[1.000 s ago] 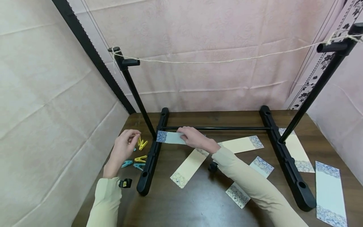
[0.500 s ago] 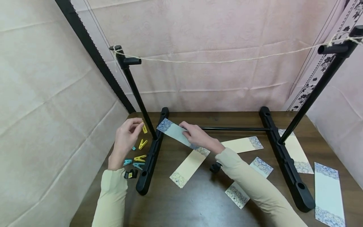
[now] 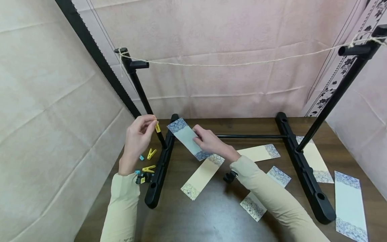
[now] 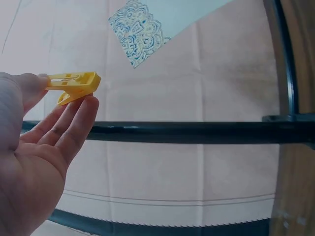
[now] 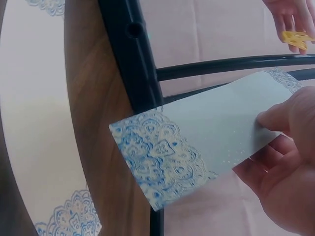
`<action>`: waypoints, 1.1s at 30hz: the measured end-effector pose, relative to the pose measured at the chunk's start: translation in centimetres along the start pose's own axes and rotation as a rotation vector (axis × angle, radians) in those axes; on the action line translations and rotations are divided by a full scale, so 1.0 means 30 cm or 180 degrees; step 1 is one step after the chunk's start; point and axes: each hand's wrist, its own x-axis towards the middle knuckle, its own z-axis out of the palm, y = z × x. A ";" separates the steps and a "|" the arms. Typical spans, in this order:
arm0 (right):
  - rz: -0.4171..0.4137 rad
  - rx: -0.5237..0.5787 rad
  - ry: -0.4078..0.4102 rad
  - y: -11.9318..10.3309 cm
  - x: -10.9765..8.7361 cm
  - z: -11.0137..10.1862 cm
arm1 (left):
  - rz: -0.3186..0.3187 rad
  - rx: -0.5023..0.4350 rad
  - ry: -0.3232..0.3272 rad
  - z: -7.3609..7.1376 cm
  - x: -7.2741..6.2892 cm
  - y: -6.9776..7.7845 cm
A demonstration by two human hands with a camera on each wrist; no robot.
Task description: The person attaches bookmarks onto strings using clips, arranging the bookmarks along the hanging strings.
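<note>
Between thumb and fingers my left hand (image 3: 137,139) pinches a yellow clothespin (image 4: 78,84), held up beside the rack's left post (image 3: 140,90). My right hand (image 3: 211,143) grips a pale blue card (image 3: 187,137) by its long edge, thumb on top and fingers beneath, as the right wrist view shows. Blue lacy patterns cover both ends of this card. It slants above the table, its upper left end close to the clothespin. Below my left hand lie more yellow clothespins (image 3: 152,154) and some blue ones, partly hidden by the wrist camera.
A string (image 3: 229,65) runs between the tops of the two black posts. Cream cards (image 3: 201,178) and pale blue cards (image 3: 350,201) are spread over the wooden table (image 3: 211,222). The rack's black feet (image 3: 305,171) and low crossbar (image 3: 251,136) stand around them. Pale cloth hangs behind.
My left hand has risen from the clothespins with a yellow one in it. My right hand has lifted and tilted the pale blue card, its left end now higher.
</note>
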 end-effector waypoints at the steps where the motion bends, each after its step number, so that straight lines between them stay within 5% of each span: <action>1: 0.0015 0.0025 0.0013 -0.003 0.001 -0.002 | 0.0023 -0.0015 0.0018 0.001 0.008 0.006; 22: 0.0010 0.0280 0.0133 -0.094 0.066 -0.040 | 0.0213 -0.0225 0.0132 -0.032 0.157 0.131; 33: -0.0171 0.0240 0.0266 -0.127 0.099 -0.094 | 0.0507 -0.0334 0.0246 -0.061 0.258 0.213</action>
